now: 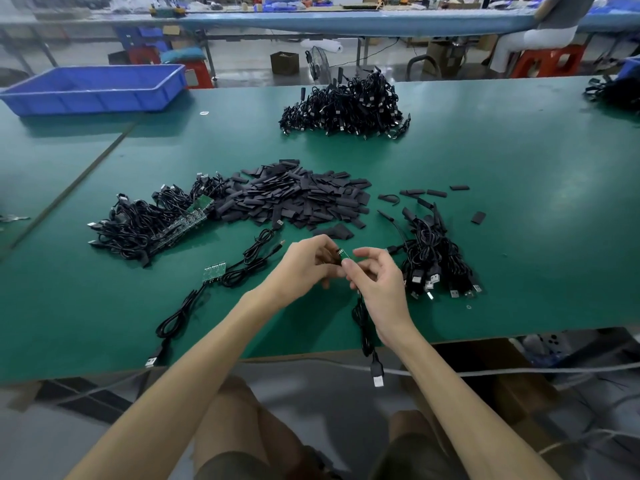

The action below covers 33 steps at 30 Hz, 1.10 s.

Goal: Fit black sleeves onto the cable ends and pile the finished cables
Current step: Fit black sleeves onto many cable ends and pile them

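Your left hand and right hand are both pinching the green board end of one cable, nearer than the sleeve pile.

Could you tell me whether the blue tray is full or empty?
Seems empty: the blue tray shows bare inner walls and floor, though its near wall hides part.
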### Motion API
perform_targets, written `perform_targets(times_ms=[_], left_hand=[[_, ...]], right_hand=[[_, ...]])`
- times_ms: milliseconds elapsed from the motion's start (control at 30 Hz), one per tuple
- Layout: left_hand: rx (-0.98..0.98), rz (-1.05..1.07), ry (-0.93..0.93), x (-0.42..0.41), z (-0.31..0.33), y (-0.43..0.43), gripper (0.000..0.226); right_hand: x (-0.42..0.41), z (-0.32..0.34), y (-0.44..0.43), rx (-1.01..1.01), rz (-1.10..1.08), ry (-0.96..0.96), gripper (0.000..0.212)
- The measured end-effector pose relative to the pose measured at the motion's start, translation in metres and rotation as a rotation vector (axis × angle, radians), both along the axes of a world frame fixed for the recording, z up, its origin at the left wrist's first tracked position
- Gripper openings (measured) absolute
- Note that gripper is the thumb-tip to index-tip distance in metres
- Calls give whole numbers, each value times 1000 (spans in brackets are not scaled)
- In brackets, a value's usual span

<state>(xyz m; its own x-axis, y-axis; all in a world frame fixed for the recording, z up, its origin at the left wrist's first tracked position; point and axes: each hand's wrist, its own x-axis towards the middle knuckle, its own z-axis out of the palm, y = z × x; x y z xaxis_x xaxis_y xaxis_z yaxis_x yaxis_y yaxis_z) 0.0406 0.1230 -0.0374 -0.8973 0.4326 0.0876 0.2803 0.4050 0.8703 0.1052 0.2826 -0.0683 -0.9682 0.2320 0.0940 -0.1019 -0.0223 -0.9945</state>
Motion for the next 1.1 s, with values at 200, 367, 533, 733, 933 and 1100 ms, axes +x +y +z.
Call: perform_targets(times_ms=[200, 367, 533, 733, 933, 1100], left_hand=[[-95, 33, 25, 7, 2, -7, 29], [-534, 60, 642, 27, -3, -5, 31], [-502, 133, 685, 38, -5, -3, 32], [-449, 111, 708, 42, -5, -3, 29], [-431, 84, 736, 41, -4, -11, 24], [-430, 117, 709, 37, -2, -26, 22]], right_hand=[[0, -1, 2, 92, 27, -8, 10], [0, -1, 1, 80, -1, -27, 10], [1, -1, 2, 35, -4, -22, 10], [2, -1, 3, 1, 30, -13, 8], [2, 0, 3, 17, 43, 6, 11], [1, 0, 3, 36, 38, 1, 14]])
